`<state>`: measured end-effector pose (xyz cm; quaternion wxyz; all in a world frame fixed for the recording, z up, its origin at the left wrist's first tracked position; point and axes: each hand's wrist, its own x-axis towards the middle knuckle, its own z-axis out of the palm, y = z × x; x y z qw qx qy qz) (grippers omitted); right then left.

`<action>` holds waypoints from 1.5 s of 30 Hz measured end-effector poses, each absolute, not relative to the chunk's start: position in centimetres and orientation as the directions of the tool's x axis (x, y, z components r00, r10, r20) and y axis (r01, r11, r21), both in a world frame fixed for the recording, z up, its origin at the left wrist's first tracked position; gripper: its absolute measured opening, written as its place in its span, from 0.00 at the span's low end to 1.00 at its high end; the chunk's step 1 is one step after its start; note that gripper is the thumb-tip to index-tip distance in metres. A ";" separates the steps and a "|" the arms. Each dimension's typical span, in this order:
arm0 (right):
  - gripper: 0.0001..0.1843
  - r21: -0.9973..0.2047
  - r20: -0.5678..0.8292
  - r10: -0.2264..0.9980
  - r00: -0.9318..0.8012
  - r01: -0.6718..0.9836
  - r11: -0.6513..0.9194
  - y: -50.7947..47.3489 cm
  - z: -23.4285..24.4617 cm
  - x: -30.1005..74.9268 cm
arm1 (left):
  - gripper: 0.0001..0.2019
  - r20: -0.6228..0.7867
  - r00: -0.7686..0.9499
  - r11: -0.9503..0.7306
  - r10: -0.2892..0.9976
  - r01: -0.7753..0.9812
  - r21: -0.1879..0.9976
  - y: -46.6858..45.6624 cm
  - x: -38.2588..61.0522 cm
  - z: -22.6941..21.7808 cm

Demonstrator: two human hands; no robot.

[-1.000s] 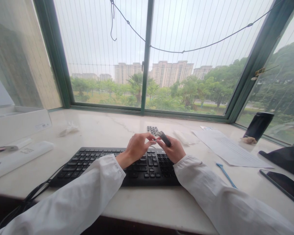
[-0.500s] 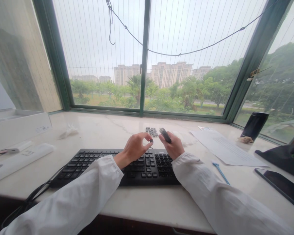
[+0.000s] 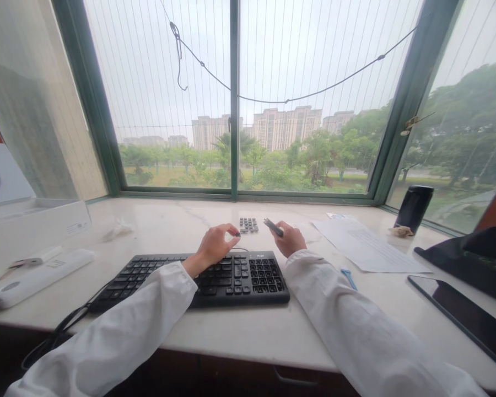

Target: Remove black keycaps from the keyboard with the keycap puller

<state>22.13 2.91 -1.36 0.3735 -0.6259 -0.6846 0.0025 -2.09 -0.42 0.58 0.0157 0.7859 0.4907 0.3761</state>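
My left hand (image 3: 215, 245) is above the middle of a black keyboard (image 3: 243, 301). Its thumb and forefinger pinch a small black keycap (image 3: 237, 234). To the right, beyond the keyboard's back right corner, my right hand (image 3: 291, 239) is closed around a short dark tool (image 3: 273, 226) with a paler tip, whose exact kind I cannot make out. That tip points left and away from me. The number pad (image 3: 267, 275) shows bare square sockets without caps. Loose keycaps (image 3: 248, 225) lie in rows on the white counter behind the keyboard, between my hands.
On the right are a paper sheet (image 3: 367, 248), a blue tool (image 3: 349, 279), a phone (image 3: 458, 314) and a dark can (image 3: 413, 209). A white power strip (image 3: 45, 278) and an open white box (image 3: 37, 218) stand left. The keyboard cable (image 3: 62, 325) hangs over the front edge.
The view has shifted slightly. My right hand has turned the dark tool flatter and moved off the keyboard's right end, uncovering the number pad. My left hand still pinches the keycap.
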 end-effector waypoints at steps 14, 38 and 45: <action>0.16 -0.479 0.456 0.887 0.067 0.859 0.181 3.1 -1.2 22.4 | 0.14 0.378 0.304 -0.422 0.874 0.862 0.282 7.1 -3.3 3.3; 0.12 -0.396 0.397 0.917 0.033 0.908 0.139 3.0 -1.0 22.3 | 0.09 0.130 0.193 -0.212 0.973 0.964 0.158 15.4 0.1 -0.3; 0.13 -0.380 0.399 0.917 0.007 0.911 0.159 2.9 -0.9 22.2 | 0.10 0.129 0.170 -0.189 0.977 0.970 0.151 15.7 0.0 -0.7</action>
